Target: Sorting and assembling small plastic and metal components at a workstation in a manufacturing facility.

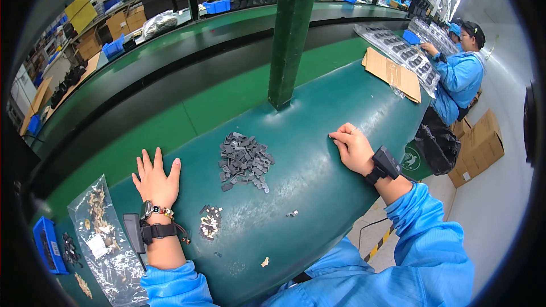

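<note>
Fingers lie flat and empty on both the left hand (155,179) and right hand (352,146), flanking the heap of small grey plastic parts (244,161) on the green worktable (318,108); pinch singly from its edge.

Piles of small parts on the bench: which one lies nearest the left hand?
The small pile of light-flecked parts, just right of the left hand's wrist. The big grey pile lies farther off, mid-bench.
</note>
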Demonstrator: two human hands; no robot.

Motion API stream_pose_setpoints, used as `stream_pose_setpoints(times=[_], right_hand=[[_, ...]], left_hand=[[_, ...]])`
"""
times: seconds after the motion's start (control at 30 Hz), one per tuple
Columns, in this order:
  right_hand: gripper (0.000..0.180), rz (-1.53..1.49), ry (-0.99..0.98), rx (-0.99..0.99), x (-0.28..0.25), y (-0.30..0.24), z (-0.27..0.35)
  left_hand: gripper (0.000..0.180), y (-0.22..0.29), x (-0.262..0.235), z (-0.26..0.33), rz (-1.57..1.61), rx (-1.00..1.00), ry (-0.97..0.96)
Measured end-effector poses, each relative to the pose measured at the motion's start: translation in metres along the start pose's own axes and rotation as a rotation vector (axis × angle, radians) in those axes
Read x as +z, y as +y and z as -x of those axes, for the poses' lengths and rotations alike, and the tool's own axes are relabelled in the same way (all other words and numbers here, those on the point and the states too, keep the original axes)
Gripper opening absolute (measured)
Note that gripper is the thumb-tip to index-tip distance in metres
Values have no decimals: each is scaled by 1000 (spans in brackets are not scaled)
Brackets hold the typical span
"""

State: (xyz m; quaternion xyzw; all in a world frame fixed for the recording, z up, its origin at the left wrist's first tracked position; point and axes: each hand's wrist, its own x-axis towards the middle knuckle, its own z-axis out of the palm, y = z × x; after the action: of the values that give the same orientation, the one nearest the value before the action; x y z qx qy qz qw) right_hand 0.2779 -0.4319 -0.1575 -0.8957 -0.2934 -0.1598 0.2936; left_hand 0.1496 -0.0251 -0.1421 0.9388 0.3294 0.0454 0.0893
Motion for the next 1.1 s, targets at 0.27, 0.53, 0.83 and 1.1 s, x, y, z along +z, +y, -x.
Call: stream_pose_setpoints(times=[0.27,0.53,0.83,1.1], right_hand=[[9,-23,-76,37,-1,7,-11],[7,64,-87,-114,1,13,-13],[9,-48,-23,-47,4,10,-10],[10,55,-39,-118,3,14,-9]], left_hand=[[65,-3,1,0,-10,32,18],[64,-4,0,2,20,50,16],[62,-6,-1,3,42,64,23],[62,-8,-1,2,83,73,44]])
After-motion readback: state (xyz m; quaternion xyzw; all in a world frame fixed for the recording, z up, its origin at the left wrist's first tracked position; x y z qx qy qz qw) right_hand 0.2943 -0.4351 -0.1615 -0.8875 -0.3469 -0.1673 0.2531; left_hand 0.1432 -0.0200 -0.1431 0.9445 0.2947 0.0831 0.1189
